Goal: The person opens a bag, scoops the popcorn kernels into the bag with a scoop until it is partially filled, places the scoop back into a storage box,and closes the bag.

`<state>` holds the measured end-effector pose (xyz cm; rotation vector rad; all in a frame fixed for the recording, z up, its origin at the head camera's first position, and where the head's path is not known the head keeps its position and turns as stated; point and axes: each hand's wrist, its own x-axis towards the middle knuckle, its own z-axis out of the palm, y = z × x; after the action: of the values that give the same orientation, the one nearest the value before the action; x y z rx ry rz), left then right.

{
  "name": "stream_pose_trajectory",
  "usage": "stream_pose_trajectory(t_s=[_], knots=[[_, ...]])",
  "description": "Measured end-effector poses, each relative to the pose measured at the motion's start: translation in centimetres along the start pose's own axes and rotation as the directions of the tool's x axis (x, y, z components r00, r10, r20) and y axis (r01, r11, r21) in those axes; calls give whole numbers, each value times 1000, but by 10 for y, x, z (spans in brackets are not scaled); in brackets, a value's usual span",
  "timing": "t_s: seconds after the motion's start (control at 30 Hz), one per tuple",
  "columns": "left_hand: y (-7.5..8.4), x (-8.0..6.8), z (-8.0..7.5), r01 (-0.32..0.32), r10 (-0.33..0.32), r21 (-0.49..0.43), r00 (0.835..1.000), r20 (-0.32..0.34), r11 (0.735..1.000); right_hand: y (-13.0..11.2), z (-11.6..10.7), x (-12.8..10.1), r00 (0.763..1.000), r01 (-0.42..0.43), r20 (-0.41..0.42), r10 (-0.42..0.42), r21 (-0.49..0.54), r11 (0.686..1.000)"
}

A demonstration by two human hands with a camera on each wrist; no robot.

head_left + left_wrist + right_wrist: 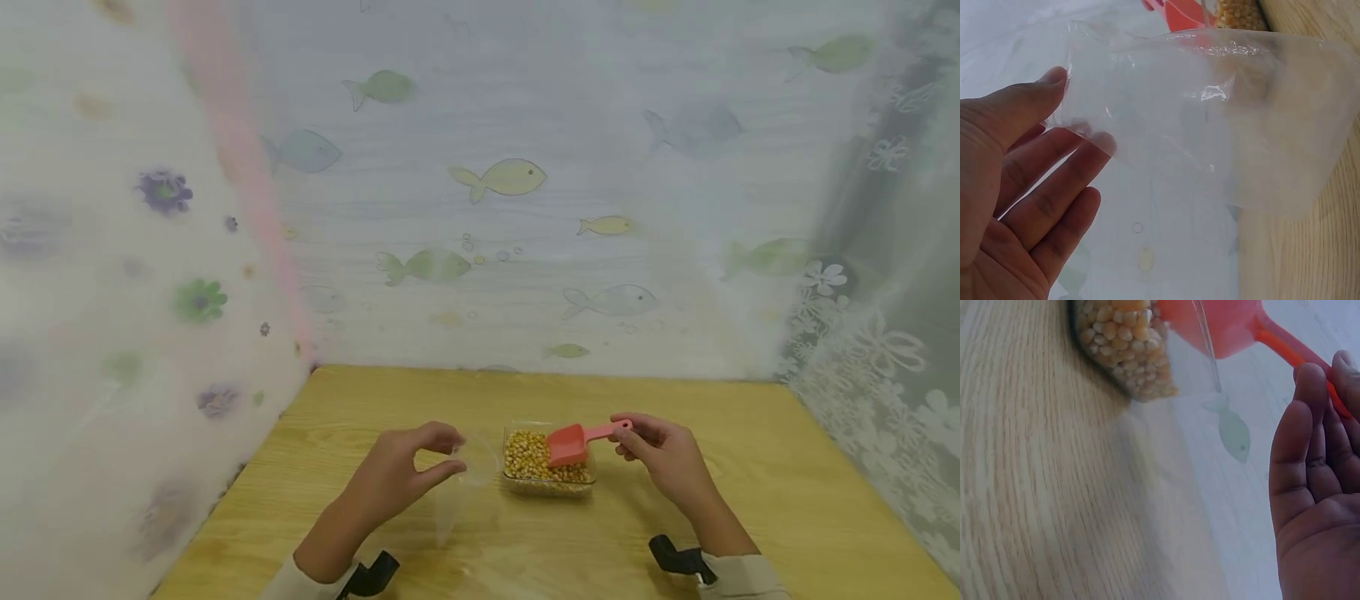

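**A:** ok going left to right, what's the left hand (397,475) doing?

**B:** thumb and fingers are pinching the top edge of a clear plastic bag (461,483), and the bag hangs down to the wooden table (787,500). In the left wrist view the bag's mouth gapes a bit. No print or logo on it that I can make out.

**A:** and next to it?

**B:** just beside the bag there's a clear tub (549,485) sitting on the table, full of yellow corn kernels (525,454). No label showing. A red scoop (568,444) sits with its bowl on the kernels.

**A:** right hand (663,454)?

**B:** fingertips pinching the end of the scoop's handle, palm loose.

**A:** any writing anywhere?

**B:** nope, just a curtain (525,208) behind the table with a fish pattern.
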<state>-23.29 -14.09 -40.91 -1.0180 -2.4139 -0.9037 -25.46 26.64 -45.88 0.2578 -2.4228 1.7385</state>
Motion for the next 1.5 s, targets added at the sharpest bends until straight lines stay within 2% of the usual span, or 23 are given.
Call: stream_pose_trajectory(t_s=[0.3,0.53,0.8,0.97,1.2,1.37,1.5], knots=[[-2,-1,-2,24,-24,10,1000,0,1000,7,5,8,999,25,19,-26,70,997],[-4,1,-3,1,-1,21,1000,-21,1000,19,10,9,999,10,37,-15,131,991],[-3,2,-6,7,-6,48,1000,-15,999,26,11,10,995,40,81,-55,178,983],[-3,4,-8,6,-5,55,1000,-27,998,30,13,12,995,59,73,-72,169,984],[-5,0,-6,-4,6,50,999,-34,999,33,20,8,989,25,140,-39,104,994],[-4,-3,-7,0,2,56,1000,-31,998,30,23,5,990,-11,140,-3,104,994],[-1,-2,-9,-3,4,58,999,-33,998,26,24,4,988,8,155,-26,114,993]])
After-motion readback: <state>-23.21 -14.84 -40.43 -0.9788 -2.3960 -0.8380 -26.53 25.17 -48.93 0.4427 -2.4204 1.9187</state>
